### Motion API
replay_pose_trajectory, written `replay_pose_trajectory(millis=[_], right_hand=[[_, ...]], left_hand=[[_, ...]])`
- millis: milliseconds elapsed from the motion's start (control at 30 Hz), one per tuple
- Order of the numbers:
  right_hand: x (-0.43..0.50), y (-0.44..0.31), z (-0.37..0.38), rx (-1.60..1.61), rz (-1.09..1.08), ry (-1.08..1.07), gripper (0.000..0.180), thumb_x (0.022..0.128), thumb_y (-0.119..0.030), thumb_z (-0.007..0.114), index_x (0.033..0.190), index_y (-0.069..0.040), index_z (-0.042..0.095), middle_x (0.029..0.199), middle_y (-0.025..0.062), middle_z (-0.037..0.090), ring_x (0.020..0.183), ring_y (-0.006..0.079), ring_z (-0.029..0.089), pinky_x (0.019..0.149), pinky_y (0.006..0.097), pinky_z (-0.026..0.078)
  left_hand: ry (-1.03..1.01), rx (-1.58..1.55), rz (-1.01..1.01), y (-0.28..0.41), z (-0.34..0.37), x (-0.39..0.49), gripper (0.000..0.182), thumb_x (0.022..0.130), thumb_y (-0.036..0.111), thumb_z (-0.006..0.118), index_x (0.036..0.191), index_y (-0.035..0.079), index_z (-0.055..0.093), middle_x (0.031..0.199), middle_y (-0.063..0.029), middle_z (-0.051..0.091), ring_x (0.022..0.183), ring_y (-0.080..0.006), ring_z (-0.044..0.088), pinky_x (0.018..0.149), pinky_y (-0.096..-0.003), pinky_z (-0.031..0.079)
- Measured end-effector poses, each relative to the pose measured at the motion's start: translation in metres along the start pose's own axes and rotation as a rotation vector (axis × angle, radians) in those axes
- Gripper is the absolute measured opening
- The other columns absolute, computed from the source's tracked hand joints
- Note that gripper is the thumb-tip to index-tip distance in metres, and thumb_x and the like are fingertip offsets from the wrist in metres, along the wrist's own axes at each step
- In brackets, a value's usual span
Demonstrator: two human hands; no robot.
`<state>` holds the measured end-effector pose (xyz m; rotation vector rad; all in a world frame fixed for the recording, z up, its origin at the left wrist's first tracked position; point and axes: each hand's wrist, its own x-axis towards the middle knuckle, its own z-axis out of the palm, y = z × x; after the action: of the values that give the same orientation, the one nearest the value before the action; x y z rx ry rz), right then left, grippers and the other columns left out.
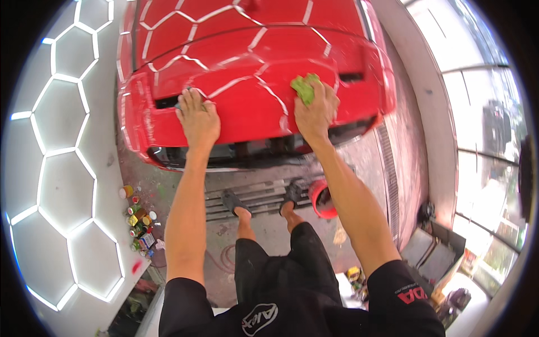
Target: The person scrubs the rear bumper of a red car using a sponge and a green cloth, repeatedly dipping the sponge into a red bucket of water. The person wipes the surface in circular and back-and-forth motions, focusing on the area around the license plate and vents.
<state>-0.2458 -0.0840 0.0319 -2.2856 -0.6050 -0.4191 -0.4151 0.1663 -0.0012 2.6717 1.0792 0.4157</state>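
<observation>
A glossy red car body [244, 109] fills the upper middle, with a dark opening [351, 77] toward each side of the near panel. My left hand [198, 122] lies on this panel beside the left opening, fingers extended. Bluish-green edges of a small pad [178, 106] peek out beneath its fingertips; the rest is hidden. In my right hand [316, 110] is a crumpled lime-green cloth [306, 87], pressed against the red surface near the right opening. Bright hexagonal light reflections cross the paint.
A red bucket [323, 199] stands on the floor beside my right foot. Metal floor grating [261, 193] lies under my feet. Several cans and bottles [141, 221] cluster along the left wall. A hose [227, 258] is coiled behind my feet, and a grey bin [433, 252] sits at right.
</observation>
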Motion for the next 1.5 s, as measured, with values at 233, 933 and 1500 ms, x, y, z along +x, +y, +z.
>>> replay_pose_trajectory(millis=[233,933,1500], right_hand=[[-0.022,0.087,-0.206,0.640,0.699,0.009,0.037,0.100,-0.013,0.082,0.134,-0.005,0.067,0.105,0.0020,0.074,0.084,0.0112,0.070,0.064,0.0288,0.057],[-0.280,0.109,-0.390,1.096,1.464,0.715,0.040,0.110,-0.036,0.068,0.139,-0.008,0.069,0.130,0.0077,0.074,0.119,0.0221,0.074,0.104,0.0430,0.060],[-0.336,-0.027,-0.492,1.527,0.983,0.840,0.079,0.107,-0.074,0.067,0.157,-0.013,0.058,0.147,0.0126,0.070,0.137,0.0289,0.069,0.114,0.0506,0.060]], left_hand=[[-0.471,-0.858,0.282,0.179,0.018,-0.290,0.038,0.114,0.010,0.059,0.151,0.001,0.063,0.148,-0.0231,0.069,0.142,-0.0446,0.063,0.123,-0.0520,0.048],[-1.321,-1.541,-0.460,0.415,-0.007,-0.458,0.087,0.107,0.027,0.085,0.177,0.006,0.038,0.153,-0.0094,0.065,0.135,-0.0171,0.063,0.117,-0.0343,0.050],[-1.705,-1.140,0.672,0.451,-0.173,-0.439,0.044,0.106,0.023,0.080,0.144,0.002,0.073,0.130,-0.0098,0.078,0.116,-0.0157,0.071,0.102,-0.0338,0.058]])
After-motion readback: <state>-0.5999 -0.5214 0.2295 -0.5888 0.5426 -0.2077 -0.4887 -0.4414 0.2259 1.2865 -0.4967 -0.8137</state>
